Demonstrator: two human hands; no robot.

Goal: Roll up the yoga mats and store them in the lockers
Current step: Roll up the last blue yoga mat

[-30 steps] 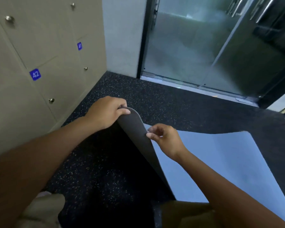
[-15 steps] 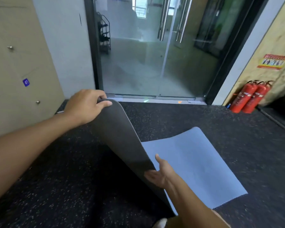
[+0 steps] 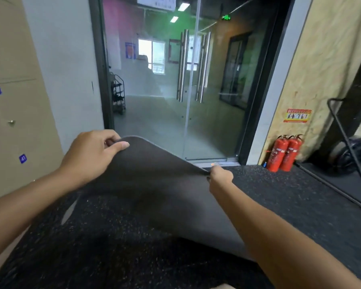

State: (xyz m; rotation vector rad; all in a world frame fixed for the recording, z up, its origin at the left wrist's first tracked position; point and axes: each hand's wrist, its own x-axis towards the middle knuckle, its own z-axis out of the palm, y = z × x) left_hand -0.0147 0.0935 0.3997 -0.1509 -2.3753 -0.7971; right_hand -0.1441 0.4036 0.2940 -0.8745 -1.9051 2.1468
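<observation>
Both hands have lifted the yoga mat [image 3: 154, 197] much higher than half a second ago, and the right hand [image 3: 220, 177], which lay open and flat low on the mat then, now pinches the far corner of the raised end. The left hand [image 3: 92, 155] grips the near corner, thumb on top and fingers curled under the edge. The mat's dark underside now faces up like a big flap over the black speckled floor [image 3: 279, 195], and its blue top side, which showed before, is out of sight. This likely means the person is getting the end ready to start the roll, so rolling has not begun and storing comes later. The lower part of the mat runs down toward the person and is cut off behind the right arm, so where it touches the floor is hard to tell. The beige lockers [image 3: 15, 122] stand on the left, all doors closed, with small blue number tags that look blurry. Glass doors [image 3: 188, 90] are straight ahead, and two red fire extinguishers [image 3: 283, 153] stand by the wall on the right.
</observation>
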